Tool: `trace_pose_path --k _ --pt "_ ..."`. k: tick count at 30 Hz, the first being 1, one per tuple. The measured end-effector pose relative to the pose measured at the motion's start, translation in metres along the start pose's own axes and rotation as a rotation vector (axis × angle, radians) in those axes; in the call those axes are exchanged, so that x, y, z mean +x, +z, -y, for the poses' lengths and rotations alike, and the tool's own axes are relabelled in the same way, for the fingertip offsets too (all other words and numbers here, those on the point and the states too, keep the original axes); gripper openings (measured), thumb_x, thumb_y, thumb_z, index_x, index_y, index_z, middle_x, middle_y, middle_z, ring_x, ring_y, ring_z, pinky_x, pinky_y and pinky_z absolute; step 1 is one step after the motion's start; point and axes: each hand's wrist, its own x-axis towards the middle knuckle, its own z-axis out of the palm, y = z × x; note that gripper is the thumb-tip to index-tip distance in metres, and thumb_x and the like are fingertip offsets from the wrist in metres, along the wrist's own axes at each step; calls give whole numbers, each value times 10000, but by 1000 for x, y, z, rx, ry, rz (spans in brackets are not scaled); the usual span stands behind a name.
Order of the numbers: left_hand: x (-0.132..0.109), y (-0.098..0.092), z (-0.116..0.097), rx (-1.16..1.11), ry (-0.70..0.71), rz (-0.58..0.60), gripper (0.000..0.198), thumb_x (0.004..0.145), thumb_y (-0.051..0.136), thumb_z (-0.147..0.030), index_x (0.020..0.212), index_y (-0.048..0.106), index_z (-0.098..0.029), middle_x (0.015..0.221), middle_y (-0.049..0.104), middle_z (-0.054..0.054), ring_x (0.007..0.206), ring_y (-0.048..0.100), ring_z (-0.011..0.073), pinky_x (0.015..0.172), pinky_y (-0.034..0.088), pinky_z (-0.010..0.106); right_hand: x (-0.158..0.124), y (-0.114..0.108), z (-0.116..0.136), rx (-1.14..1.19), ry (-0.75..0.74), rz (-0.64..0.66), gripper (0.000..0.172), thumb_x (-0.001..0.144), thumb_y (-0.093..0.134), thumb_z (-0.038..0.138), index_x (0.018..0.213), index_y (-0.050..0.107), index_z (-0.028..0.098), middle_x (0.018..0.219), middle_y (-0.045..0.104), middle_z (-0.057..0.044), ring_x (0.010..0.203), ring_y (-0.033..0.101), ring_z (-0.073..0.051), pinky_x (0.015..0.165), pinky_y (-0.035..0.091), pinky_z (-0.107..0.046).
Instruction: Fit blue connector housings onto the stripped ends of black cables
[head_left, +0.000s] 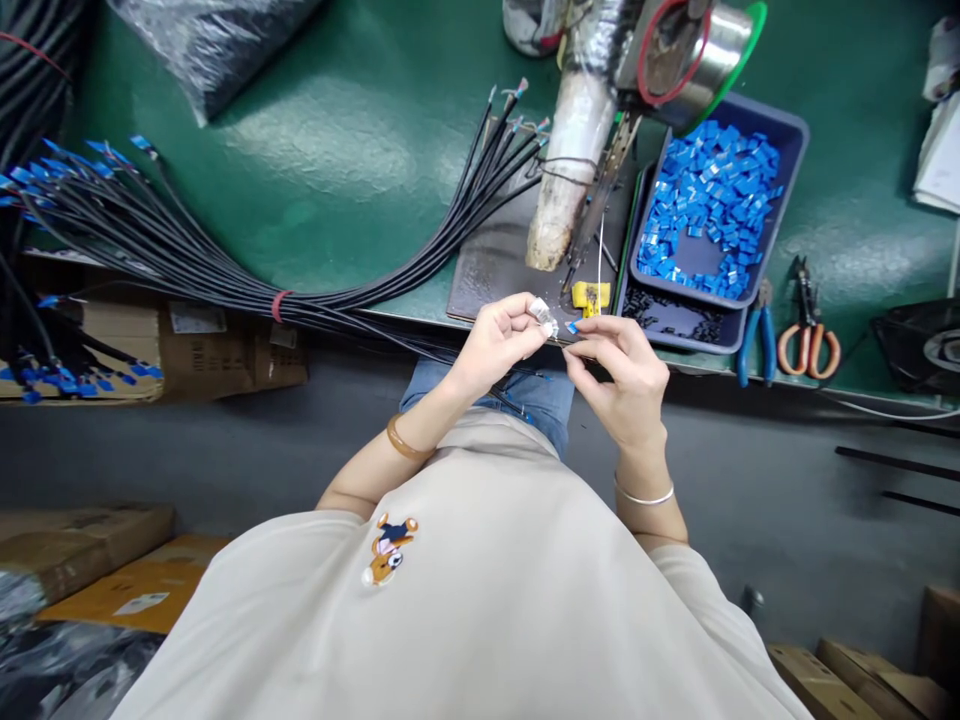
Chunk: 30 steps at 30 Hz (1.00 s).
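Note:
My left hand point(501, 338) is closed in a pinch on a small crumpled whitish piece point(543, 317), whose kind I cannot make out. Close beside it, my right hand point(622, 375) pinches a tiny blue connector point(572, 327) between thumb and fingers. Both hands are just over the table's front edge, fingertips nearly meeting. Behind them, a yellow block point(591, 296) with dark specks sits on a dark board point(487, 265). Black cables point(360, 300), tied with a red band point(279, 306), run from the board to the left, with blue connectors point(75, 165) at their far left ends.
Above the board hangs a white wrapped tube point(562, 190) beside a metal spool point(716, 60). To the right, a bin of blue connectors point(795, 150) rests on another bin point(731, 335). Blue-handled pliers point(757, 345) and orange-handled pliers point(808, 345) lie beyond. Cardboard boxes point(225, 350) stand below left.

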Motion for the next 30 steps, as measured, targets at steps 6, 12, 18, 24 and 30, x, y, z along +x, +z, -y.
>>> trace_pose_path --k 6,12,18,24,30 --pt "0 2 -3 52 -21 -23 265 745 740 -330 721 538 -160 517 453 -72 456 361 19 456 272 166 3 5 3 148 189 -202 31 871 621 203 866 639 228 937 690 -30 890 684 -170 726 596 -324" --pt "0 3 -4 64 -21 -8 222 739 728 -279 723 549 -149 534 484 -62 465 395 21 459 303 162 2 11 4 111 145 -189 75 849 672 206 890 709 257 972 686 -24 908 679 -164 822 595 -356" --pt "0 2 -3 78 -10 3 156 745 688 -220 737 553 -141 544 492 -58 473 417 23 468 324 156 0 18 -1 77 60 -173 151 837 680 157 942 717 259 1022 667 -38 928 685 -155 821 606 -329" --pt "0 0 0 114 -7 2 112 766 649 -184 746 546 -144 550 484 -59 478 415 23 475 330 152 0 17 0 48 83 -134 111 862 651 183 932 703 253 1034 666 -41 929 689 -161 788 613 -326" --pt "-3 4 6 178 78 -43 114 795 648 -195 775 544 -153 613 522 -47 545 484 35 545 393 155 0 23 9 94 201 -194 66 854 649 176 876 683 229 989 682 -35 953 671 -171 830 596 -345"
